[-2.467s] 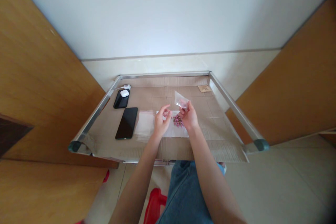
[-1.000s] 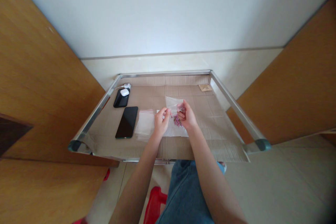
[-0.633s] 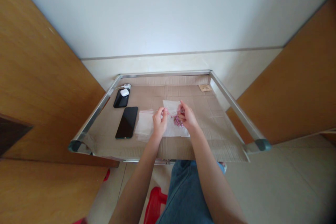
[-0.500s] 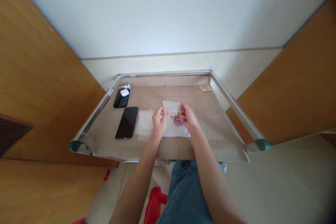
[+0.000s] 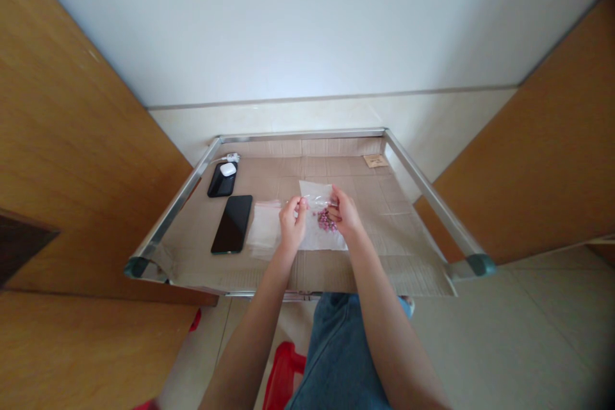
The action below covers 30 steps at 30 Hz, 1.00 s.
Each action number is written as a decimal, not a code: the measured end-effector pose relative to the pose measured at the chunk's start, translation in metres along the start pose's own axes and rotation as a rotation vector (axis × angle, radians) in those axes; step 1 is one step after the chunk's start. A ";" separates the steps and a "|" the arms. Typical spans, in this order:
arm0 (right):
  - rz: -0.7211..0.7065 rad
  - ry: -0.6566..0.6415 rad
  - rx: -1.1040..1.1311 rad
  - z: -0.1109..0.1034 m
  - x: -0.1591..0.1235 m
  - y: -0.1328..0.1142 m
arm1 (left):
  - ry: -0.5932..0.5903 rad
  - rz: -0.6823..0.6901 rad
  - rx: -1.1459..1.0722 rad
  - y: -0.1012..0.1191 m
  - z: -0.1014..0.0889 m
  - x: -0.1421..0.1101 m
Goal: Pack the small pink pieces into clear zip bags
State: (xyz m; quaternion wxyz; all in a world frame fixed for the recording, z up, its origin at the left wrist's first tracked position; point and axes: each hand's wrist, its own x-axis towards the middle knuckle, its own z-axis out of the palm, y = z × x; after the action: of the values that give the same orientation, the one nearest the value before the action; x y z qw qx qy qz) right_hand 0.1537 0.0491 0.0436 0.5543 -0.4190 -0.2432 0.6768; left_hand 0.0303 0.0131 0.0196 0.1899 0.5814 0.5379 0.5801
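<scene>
A thin white sheet (image 5: 314,240) lies on cardboard in front of me, bearing a small heap of pinkish-purple bits (image 5: 325,220); whether these are dried buds or beads I cannot tell. Above the sheet, a small clear plastic bag (image 5: 319,200) stretches between my hands. My left hand (image 5: 291,223) pinches its left side between thumb and finger. The right side is gripped by my right hand (image 5: 344,211), whose curled fingers are just over the heap and hide part of it. What the bag contains, if anything, is not visible.
Left of the sheet lies a stack of pale bags or papers (image 5: 264,224), then a black phone (image 5: 232,224). A second dark device (image 5: 217,186) carries a white earbud case (image 5: 228,169). A brown card (image 5: 375,161) lies back right. A metal rail (image 5: 427,192) borders the tabletop.
The clear bag between my hands now lies spread out more visibly. My right hand has shifted slightly, its fingers closer together. My left hand has barely moved.
</scene>
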 end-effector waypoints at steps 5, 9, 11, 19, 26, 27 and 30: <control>-0.076 0.104 0.002 0.001 0.001 0.002 | -0.004 0.007 0.013 0.002 0.000 0.000; -0.112 0.160 0.031 0.001 0.003 0.004 | -0.016 0.017 0.023 0.001 0.001 -0.001; -0.124 0.197 0.049 -0.001 0.005 0.004 | 0.008 0.015 0.007 -0.001 0.000 -0.001; -0.222 0.153 0.013 -0.011 0.009 0.007 | 0.046 0.007 -0.028 -0.003 0.000 -0.002; -0.434 0.191 -0.142 -0.005 0.012 0.024 | 0.128 -0.033 -0.087 -0.001 0.001 0.000; -0.457 0.193 -0.161 -0.005 0.014 0.026 | 0.132 -0.030 -0.093 -0.001 0.001 0.000; -0.489 0.184 -0.206 -0.008 0.017 0.031 | 0.135 -0.023 -0.097 -0.001 0.001 0.000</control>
State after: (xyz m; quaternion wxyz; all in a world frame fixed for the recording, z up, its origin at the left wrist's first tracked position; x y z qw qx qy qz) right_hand 0.1432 0.0557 0.0095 0.6754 -0.4616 -0.3533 0.4538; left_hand 0.0305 0.0140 0.0189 0.1877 0.5248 0.5275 0.6412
